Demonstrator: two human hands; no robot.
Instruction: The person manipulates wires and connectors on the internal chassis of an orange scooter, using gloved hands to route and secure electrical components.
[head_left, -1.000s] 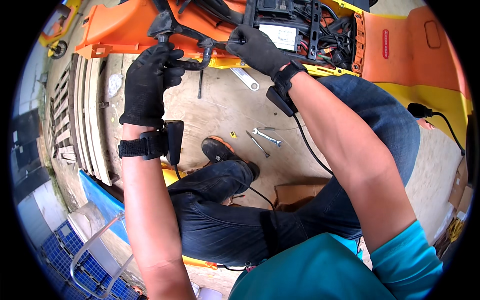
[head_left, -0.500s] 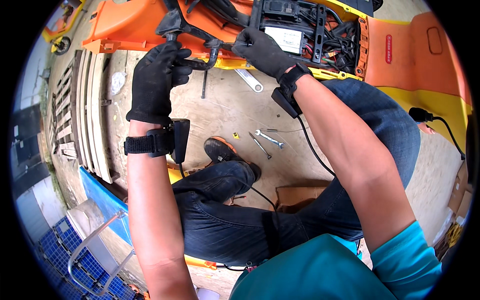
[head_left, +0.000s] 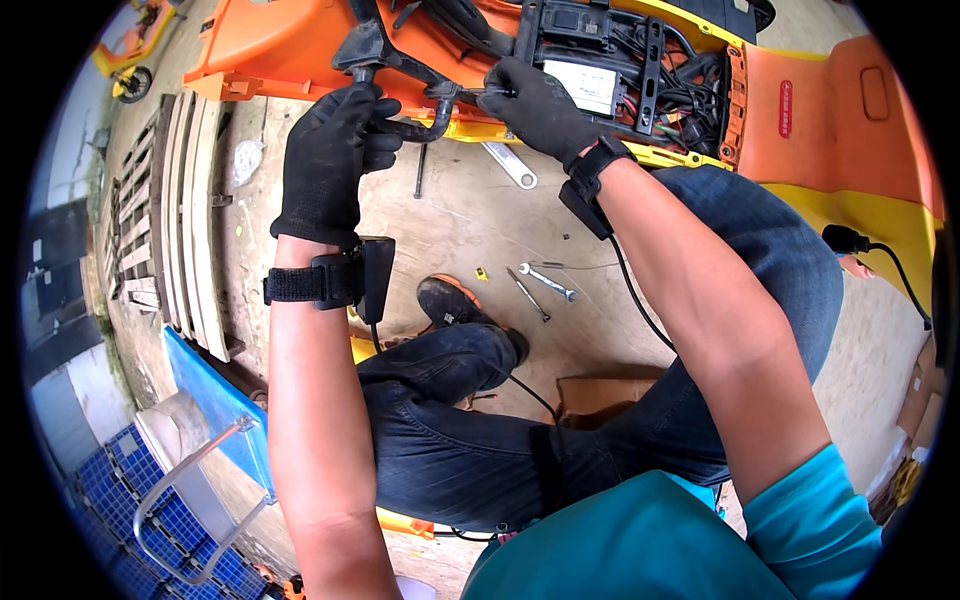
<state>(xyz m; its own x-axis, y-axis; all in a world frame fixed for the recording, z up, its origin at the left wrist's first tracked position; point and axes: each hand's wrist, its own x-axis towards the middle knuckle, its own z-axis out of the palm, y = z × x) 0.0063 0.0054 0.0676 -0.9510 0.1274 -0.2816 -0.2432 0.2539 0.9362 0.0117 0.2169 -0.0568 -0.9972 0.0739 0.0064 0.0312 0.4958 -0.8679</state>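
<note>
My left hand [head_left: 325, 160], in a black glove, is closed around the end of a bent black metal bar [head_left: 438, 122]. That bar belongs to a black metal frame [head_left: 365, 48] at the side of an orange and yellow vehicle body [head_left: 290, 45]. My right hand [head_left: 540, 110], also gloved, has its fingers pinched together just right of the bar, at a thin dark part. The glove hides most of what they grip. Right beside it lies an open bay with a white-labelled box [head_left: 580, 87] and black cables [head_left: 695, 85].
On the floor lie a large wrench [head_left: 512, 166], a smaller wrench [head_left: 548, 282], a thin rod-like tool [head_left: 529, 295] and a dark bar [head_left: 420, 172]. Wooden pallets [head_left: 195, 220] stand at left, near a blue panel [head_left: 215, 400]. Cardboard [head_left: 605, 398] lies by my legs.
The whole view has shifted slightly, so things sit a little farther right. Both hands keep about the same place and grip on the vehicle parts.
</note>
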